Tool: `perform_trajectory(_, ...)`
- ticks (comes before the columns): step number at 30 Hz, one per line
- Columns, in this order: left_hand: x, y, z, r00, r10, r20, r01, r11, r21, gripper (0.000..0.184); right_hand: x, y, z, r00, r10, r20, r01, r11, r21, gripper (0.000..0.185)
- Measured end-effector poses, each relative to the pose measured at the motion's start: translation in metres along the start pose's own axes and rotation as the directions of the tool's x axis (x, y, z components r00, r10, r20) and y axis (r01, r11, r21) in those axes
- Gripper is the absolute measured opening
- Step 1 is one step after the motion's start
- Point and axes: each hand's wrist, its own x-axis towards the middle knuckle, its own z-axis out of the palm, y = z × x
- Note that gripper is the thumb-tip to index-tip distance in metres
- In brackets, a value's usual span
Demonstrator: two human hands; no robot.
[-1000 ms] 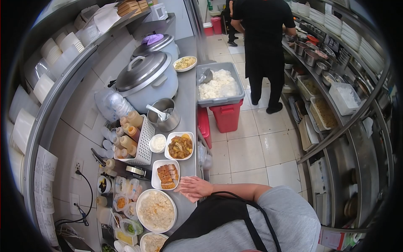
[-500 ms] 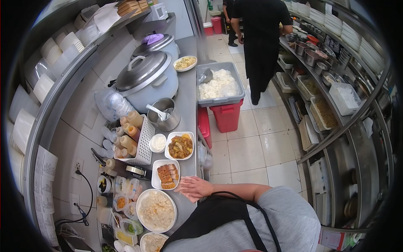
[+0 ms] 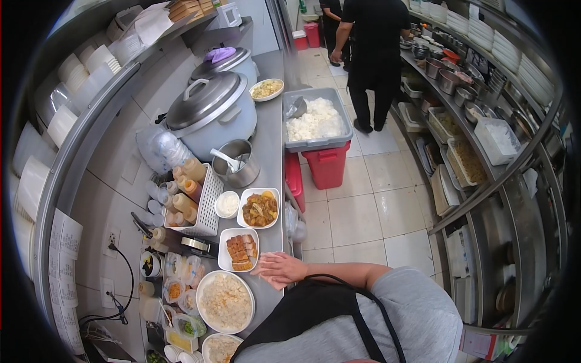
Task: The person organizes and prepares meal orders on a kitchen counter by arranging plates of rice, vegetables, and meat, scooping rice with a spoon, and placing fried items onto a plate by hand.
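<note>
My right hand [image 3: 283, 268] rests at the counter's edge on a pale pink cloth [image 3: 275, 281], its fingers laid over it. Just left of the hand is a square white bowl of sliced crispy meat [image 3: 242, 251]. A larger round bowl of rice [image 3: 226, 301] stands nearer to me, with part of another rice bowl [image 3: 221, 349] below it. Beyond the meat are a bowl of stew with yellow chunks [image 3: 260, 209] and a small bowl of white food [image 3: 227, 205]. My left hand is out of view.
Sauce bottles fill a white basket [image 3: 209, 209] beside a metal pot [image 3: 241, 175]. Large lidded cookers [image 3: 209, 115] stand behind. A grey tub of rice [image 3: 319, 145] sits on a red bin [image 3: 328, 169]. A co-worker in black [image 3: 375, 54] stands in the aisle by loaded shelves.
The co-worker in black has shifted and now stands with legs apart; another person behind shows a little more. My right hand and the bowls stay nearly in place.
</note>
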Motion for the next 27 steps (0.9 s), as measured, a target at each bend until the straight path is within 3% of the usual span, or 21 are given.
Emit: perform_trajectory(27,-0.0011,-0.0017,0.0019,1.0,0.024,-0.018,-0.024,1.0,-0.001,0.028,0.0,-0.0001,0.0004,0.999,-0.029,-0.023,0.029,0.999,-0.028,0.041)
